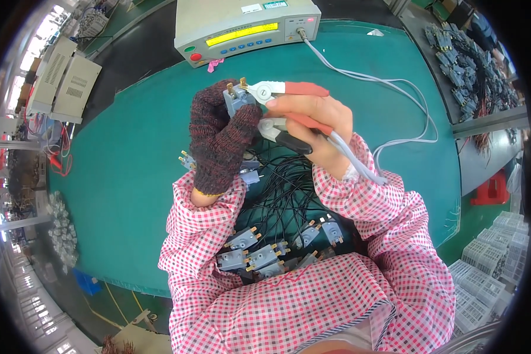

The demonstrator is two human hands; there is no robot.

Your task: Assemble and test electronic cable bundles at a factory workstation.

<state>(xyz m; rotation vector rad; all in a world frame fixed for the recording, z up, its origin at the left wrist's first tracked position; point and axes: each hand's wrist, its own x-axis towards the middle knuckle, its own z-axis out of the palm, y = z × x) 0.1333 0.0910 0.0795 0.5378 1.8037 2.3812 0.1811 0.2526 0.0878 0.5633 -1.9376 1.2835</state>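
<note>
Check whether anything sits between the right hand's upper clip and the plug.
Nothing visible: the upper clip in the right hand is at a brass pin on the plug; the gloved left hand holds the plug's body.

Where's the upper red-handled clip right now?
In the head view, the upper red-handled clip is above centre, below the tester, in the bare right hand, its tip at the grey plug in the gloved left hand.

one fisheye view, worn at head height, looks down onto the green table (118, 206), with the left hand (220, 133) and right hand (331, 115) close below.
</note>
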